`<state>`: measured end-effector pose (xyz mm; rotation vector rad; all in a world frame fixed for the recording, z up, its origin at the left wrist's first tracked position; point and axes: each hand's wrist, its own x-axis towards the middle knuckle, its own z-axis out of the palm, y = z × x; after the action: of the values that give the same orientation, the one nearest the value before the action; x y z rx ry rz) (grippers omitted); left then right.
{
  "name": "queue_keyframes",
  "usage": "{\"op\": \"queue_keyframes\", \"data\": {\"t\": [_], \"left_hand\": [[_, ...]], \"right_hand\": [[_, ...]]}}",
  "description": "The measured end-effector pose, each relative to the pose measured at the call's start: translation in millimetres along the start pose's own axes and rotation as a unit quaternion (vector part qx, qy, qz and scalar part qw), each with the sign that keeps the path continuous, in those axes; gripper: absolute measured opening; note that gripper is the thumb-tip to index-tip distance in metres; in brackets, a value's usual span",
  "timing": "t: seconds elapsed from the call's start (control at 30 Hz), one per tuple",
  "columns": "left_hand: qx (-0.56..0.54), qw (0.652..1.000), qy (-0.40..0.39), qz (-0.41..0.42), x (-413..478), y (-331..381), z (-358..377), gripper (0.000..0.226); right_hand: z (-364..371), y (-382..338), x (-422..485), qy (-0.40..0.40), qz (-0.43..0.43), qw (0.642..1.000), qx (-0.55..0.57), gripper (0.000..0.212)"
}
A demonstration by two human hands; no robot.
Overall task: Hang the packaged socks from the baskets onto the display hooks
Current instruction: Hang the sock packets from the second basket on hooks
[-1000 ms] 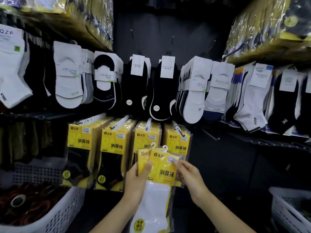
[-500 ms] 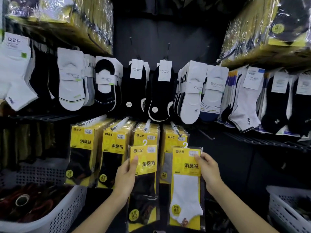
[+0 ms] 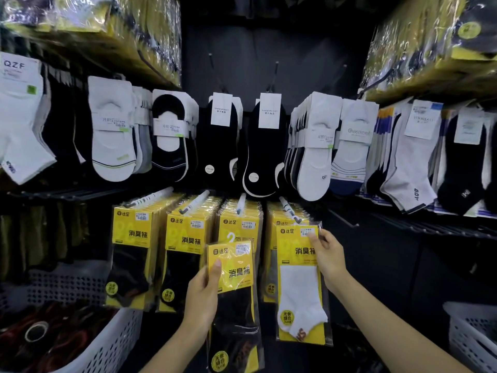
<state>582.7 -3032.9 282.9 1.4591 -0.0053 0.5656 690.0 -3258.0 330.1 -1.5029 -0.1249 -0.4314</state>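
My left hand [image 3: 203, 297] holds a yellow pack of black socks [image 3: 234, 294] by its left edge, low in front of the third row of yellow packs. Its white hanger loop sticks up free. My right hand [image 3: 329, 258] pinches the upper right edge of a yellow pack of white socks [image 3: 300, 281]. That pack's top is up at the tip of the rightmost display hook [image 3: 289, 210], in front of the packs hanging there. Whether its loop is on the hook is hidden.
Several white display hooks carry rows of yellow sock packs [image 3: 134, 243]. Above them hang loose black and white socks. A white basket [image 3: 107, 345] sits at lower left, another white basket [image 3: 473, 337] at lower right. Wrapped stock lies on the upper shelves.
The two packs, first held together, were split between my hands. My right hand has lifted the white-sock pack up to the rightmost hook. My left hand stays low with the black-sock pack.
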Motion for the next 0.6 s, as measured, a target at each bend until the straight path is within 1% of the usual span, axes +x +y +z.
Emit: {"op": "queue_keyframes", "data": {"t": [0.1,0.17,0.23,0.4,0.43,0.5,0.6], "left_hand": [[-0.003,1.0,-0.002,0.002,4,-2,3,0.02],[-0.005,1.0,-0.004,0.002,6,-3,6,0.019],[-0.008,1.0,-0.006,-0.001,7,-5,8,0.019],[-0.023,1.0,-0.012,-0.007,7,-9,12,0.021],[-0.024,1.0,-0.013,-0.007,6,-8,12,0.02],[-0.027,0.999,-0.017,-0.009,5,-7,15,0.02],[-0.033,0.999,-0.029,-0.018,1,-6,22,0.021]], "right_hand": [[8,10,13,0.057,0.021,0.998,0.002,0.003],[13,17,22,0.112,0.052,0.992,0.021,0.013],[17,23,28,0.149,0.08,0.985,0.032,0.021],[12,44,22,0.231,0.12,0.965,-0.009,0.023],[9,48,17,0.233,0.125,0.964,-0.013,0.024],[6,51,5,0.203,0.127,0.971,-0.011,0.025],[7,41,-20,0.106,0.11,0.988,0.008,0.024]]}}
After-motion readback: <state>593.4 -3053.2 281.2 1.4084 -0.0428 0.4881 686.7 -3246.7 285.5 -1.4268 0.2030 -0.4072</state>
